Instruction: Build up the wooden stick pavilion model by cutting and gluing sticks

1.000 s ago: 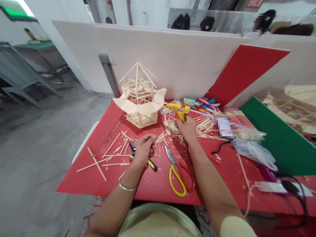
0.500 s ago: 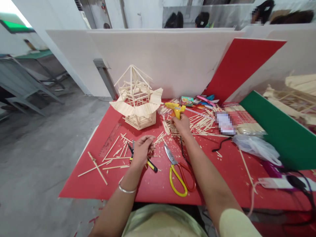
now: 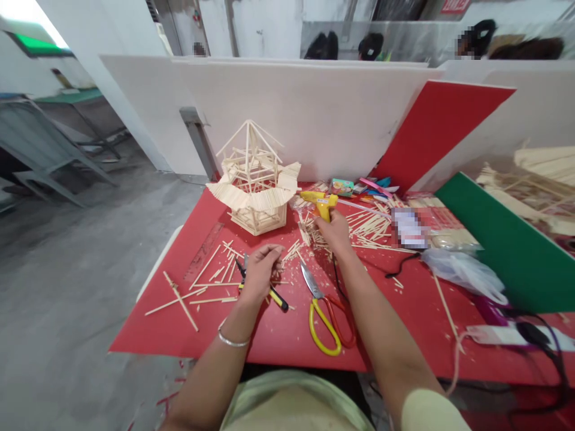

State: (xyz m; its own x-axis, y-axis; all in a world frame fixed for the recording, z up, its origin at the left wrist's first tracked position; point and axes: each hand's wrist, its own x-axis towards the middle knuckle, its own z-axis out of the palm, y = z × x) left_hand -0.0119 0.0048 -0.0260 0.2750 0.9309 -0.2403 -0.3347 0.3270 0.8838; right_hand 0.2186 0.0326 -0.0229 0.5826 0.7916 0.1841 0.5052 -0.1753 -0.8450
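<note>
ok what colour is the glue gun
The glue gun is yellow, clearest in the head view, the only one.

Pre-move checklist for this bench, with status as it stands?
1. Glue gun gripped in right hand: ok.
2. Nozzle pointed away from left hand: ok, it faces the stick model.
3. Stick model upright on the red board: ok.
4. Pliers clear of left hand: not ok, they lie partly hidden beneath it.
5. Left fingers holding a stick: cannot tell.
6. Glue gun hot: cannot tell.
</note>
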